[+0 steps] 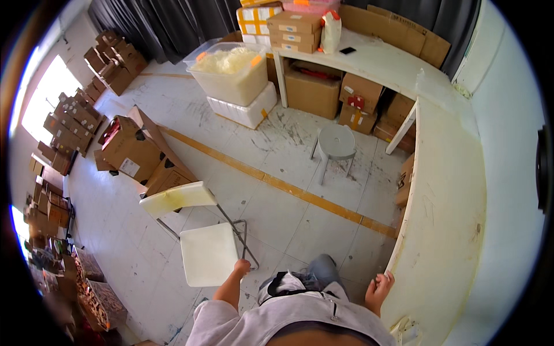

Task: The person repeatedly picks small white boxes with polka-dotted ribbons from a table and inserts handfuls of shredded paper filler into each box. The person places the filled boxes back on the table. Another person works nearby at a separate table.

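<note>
Left hand point(242, 266): fingers curled together at the right side of the white folding chair point(209, 254); from where I stand I cannot tell whether they are clamped on it. Right hand point(378, 288): fingers bent and slightly apart, just beside the edge of the long pale table point(441, 230); contact with that edge cannot be made out. Clock positions are read from the person, twelve being straight ahead.

The chair stands unfolded at ten o'clock, its backrest on the side away from the person. The table runs alongside at two to three o'clock. Farther out, a round grey stool point(336, 142) stands at twelve, beyond a yellow floor stripe point(262, 176). Open brown cartons point(133, 151) sit between ten and eleven, past the chair. Toward half past eleven, a clear tub point(231, 75) of pale material rests on a white foam box point(245, 106). At twelve, a white worktop point(381, 57) carries a dark flat object point(347, 51), a white bottle point(330, 33) and stacked flat boxes point(293, 32); larger cartons point(311, 89) fill the space beneath.
</note>
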Demonstrator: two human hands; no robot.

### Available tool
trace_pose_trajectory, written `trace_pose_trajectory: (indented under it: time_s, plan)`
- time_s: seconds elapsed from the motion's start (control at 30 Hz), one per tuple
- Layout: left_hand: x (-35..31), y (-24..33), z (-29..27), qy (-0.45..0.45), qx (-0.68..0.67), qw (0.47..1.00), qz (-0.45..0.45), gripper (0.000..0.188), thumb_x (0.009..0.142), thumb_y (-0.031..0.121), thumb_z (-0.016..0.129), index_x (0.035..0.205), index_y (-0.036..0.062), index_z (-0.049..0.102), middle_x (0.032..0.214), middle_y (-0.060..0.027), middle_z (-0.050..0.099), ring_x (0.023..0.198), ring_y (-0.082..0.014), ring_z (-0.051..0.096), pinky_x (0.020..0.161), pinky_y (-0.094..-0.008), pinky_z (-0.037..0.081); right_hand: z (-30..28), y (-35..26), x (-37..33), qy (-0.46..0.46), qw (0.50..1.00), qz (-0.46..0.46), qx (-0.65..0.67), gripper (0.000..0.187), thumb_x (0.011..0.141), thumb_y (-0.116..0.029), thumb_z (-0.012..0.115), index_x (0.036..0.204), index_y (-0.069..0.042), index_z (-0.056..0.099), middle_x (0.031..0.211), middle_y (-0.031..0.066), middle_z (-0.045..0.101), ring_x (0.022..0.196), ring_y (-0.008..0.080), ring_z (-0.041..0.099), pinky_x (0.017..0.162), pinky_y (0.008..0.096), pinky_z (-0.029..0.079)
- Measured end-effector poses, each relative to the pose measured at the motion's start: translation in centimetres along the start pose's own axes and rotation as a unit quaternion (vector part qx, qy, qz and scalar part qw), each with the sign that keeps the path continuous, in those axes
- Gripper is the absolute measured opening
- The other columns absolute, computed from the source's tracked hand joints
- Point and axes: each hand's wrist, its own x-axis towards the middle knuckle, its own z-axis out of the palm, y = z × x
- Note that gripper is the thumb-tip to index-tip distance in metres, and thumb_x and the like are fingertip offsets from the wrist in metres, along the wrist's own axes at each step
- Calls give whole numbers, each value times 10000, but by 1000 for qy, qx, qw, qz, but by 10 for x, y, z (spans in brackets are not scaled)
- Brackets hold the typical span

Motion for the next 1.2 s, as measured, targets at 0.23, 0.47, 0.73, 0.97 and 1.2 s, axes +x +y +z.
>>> trace_pose_trajectory:
  time_s: [0.23, 0.47, 0.73, 0.97, 1.2]
  plan:
    - [8, 54, -38, -67, -482, 852, -192, 236, 771, 170, 525, 1005, 141, 533, 846, -35, 586, 729, -214, 602, 612, -365, 435, 95, 3, 143, -114, 993, -34, 8, 254, 690, 35, 518, 931, -33, 474, 1076, 131, 398, 732, 199, 492, 668, 311, 417]
    - [70, 100, -130, -16, -484, 872, -76, 225, 780, 182, 541, 990, 101, 553, 830, -56, 581, 673, -148, 538, 607, -291, 460, 205, -19, 280, -162, 983, 74, 36, 203, 704, -5, 559, 896, -32, 498, 912, 120, 496, 631, 171, 537, 556, 284, 440]
    - [194, 64, -250, -25, -423, 905, -50, 312, 765, 176, 569, 1051, 57, 534, 889, -103, 603, 741, -203, 588, 588, -319, 476, 303, 17, 312, -237, 960, 146, -23, 79, 734, -58, 503, 804, -22, 504, 711, 119, 514, 578, 204, 549, 519, 287, 438]
    - [295, 63, -442, 10, -449, 890, -80, 278, 775, 71, 466, 1050, 92, 501, 857, -69, 569, 671, -178, 579, 539, -276, 441, 354, 2, 209, -365, 853, 369, -58, 144, 737, -130, 484, 732, -16, 572, 644, 117, 596, 559, 202, 580, 519, 330, 459]
    - [329, 66, -554, 63, -444, 892, -59, 238, 776, 102, 487, 1011, 87, 518, 834, -63, 588, 643, -151, 590, 511, -260, 433, 391, -44, 236, -201, 896, 394, 46, 102, 724, -89, 491, 754, -43, 577, 660, 97, 603, 599, 181, 593, 529, 293, 464]
